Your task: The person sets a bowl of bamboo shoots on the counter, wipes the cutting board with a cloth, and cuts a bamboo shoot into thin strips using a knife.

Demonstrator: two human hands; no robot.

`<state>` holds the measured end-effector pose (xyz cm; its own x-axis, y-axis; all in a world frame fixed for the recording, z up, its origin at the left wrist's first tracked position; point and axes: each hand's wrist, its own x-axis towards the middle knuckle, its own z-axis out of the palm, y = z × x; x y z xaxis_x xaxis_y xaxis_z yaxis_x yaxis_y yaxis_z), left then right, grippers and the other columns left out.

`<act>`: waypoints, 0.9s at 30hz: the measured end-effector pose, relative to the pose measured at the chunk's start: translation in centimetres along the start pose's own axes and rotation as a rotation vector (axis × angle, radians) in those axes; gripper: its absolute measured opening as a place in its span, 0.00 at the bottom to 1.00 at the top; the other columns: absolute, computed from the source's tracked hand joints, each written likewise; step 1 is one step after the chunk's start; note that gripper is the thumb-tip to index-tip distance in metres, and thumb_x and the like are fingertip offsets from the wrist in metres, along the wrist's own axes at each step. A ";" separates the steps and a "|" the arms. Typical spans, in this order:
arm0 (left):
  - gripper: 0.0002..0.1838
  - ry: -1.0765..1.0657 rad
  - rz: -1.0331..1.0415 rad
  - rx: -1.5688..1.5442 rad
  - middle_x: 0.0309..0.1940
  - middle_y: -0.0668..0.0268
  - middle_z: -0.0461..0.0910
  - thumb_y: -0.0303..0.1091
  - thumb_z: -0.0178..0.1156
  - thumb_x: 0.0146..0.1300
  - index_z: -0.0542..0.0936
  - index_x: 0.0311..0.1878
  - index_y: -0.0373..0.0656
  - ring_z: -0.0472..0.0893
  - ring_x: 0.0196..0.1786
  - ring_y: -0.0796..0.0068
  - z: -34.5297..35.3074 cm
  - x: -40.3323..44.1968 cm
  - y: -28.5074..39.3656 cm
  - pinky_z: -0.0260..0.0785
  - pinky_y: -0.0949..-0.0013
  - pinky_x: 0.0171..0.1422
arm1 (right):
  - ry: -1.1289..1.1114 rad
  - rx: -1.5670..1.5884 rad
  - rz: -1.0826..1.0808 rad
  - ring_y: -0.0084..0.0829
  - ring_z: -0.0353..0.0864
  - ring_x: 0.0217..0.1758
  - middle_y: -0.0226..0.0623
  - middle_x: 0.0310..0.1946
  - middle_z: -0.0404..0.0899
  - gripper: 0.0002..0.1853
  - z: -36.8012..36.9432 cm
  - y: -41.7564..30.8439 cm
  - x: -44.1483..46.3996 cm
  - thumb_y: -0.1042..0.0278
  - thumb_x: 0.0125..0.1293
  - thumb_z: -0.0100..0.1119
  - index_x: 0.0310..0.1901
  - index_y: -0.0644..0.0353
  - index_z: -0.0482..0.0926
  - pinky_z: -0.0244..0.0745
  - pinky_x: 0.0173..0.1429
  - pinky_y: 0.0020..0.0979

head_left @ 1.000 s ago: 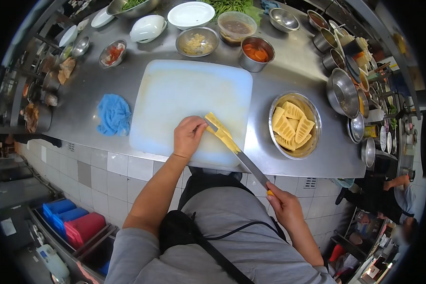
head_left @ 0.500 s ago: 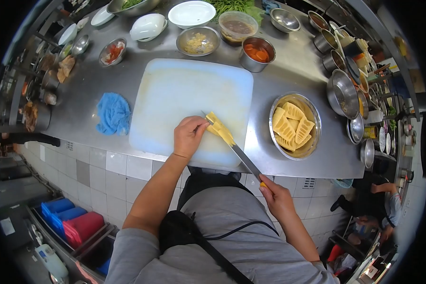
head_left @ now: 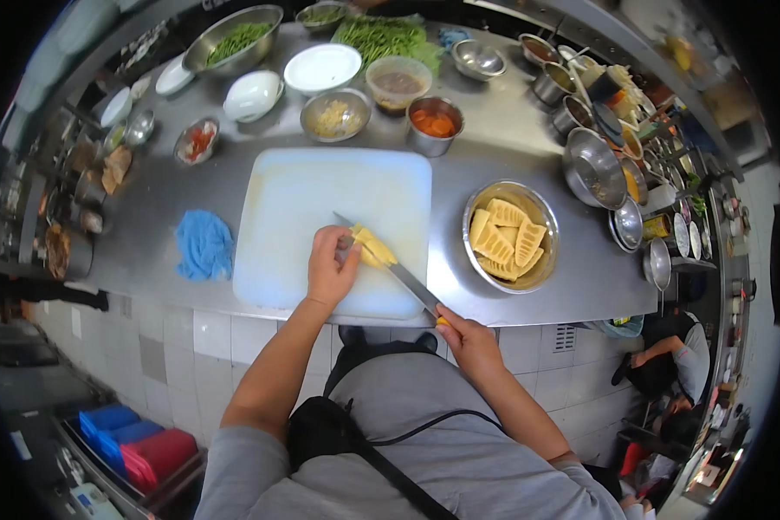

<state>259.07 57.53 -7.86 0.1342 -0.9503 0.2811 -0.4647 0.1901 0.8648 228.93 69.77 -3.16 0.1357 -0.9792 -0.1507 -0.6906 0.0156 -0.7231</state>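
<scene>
My right hand (head_left: pixel 468 340) grips the yellow handle of a long knife (head_left: pixel 415 288), its blade pointing up and to the left over the white cutting board (head_left: pixel 333 186). A yellow piece of bamboo shoot (head_left: pixel 373 248) lies along the blade, near the board's lower right part. Against the upper left end of that piece are the bent fingers of my left hand (head_left: pixel 333 260); they hold it. The knife tip shows beyond my left fingertips. To the right of the board stands a metal bowl (head_left: pixel 553 260) with several ridged yellow pieces (head_left: pixel 506 240).
A blue cloth (head_left: pixel 204 245) lies left of the board. Behind the board are a bowl of chopped garlic (head_left: pixel 335 114), a pot of orange slices (head_left: pixel 434 124), a plastic tub (head_left: pixel 398 84) and white dishes (head_left: pixel 322 68). Metal bowls (head_left: pixel 594 167) line the right. Another person (head_left: pixel 667 355) is at lower right.
The view has shifted, showing more of the table's far side. The knife has slid further up and left past the yellow piece, and my right hand has come closer to the board.
</scene>
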 end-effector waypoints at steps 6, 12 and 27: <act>0.19 -0.148 0.208 0.160 0.54 0.62 0.82 0.34 0.73 0.67 0.86 0.61 0.47 0.79 0.57 0.60 -0.8 3.7 1.6 0.77 0.61 0.57 | 0.085 -0.243 0.036 0.50 0.88 0.39 0.46 0.36 0.84 0.22 -0.5 -0.1 -0.5 0.46 0.78 0.63 0.71 0.29 0.82 0.83 0.44 0.50; 0.18 -0.553 0.627 0.417 0.71 0.69 0.82 0.35 0.71 0.67 0.90 0.59 0.55 0.76 0.72 0.55 1.5 5.4 2.2 0.72 0.55 0.72 | 0.115 -0.341 0.073 0.48 0.87 0.37 0.42 0.37 0.83 0.22 -0.1 -2.0 -0.1 0.47 0.76 0.67 0.70 0.30 0.83 0.83 0.43 0.48; 0.16 -0.505 0.733 0.331 0.54 0.72 0.91 0.25 0.69 0.57 0.93 0.48 0.54 0.85 0.59 0.62 2.9 7.4 0.0 0.81 0.57 0.61 | 0.207 -0.489 0.136 0.40 0.87 0.36 0.33 0.34 0.80 0.21 -2.6 -2.4 -3.6 0.45 0.76 0.66 0.68 0.25 0.85 0.83 0.39 0.44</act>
<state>257.49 49.76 -6.99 -0.6475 -0.6312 0.4271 -0.5182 0.7756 0.3605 228.26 72.71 0.89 -0.0867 -0.9950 -0.0496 -0.9484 0.0977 -0.3015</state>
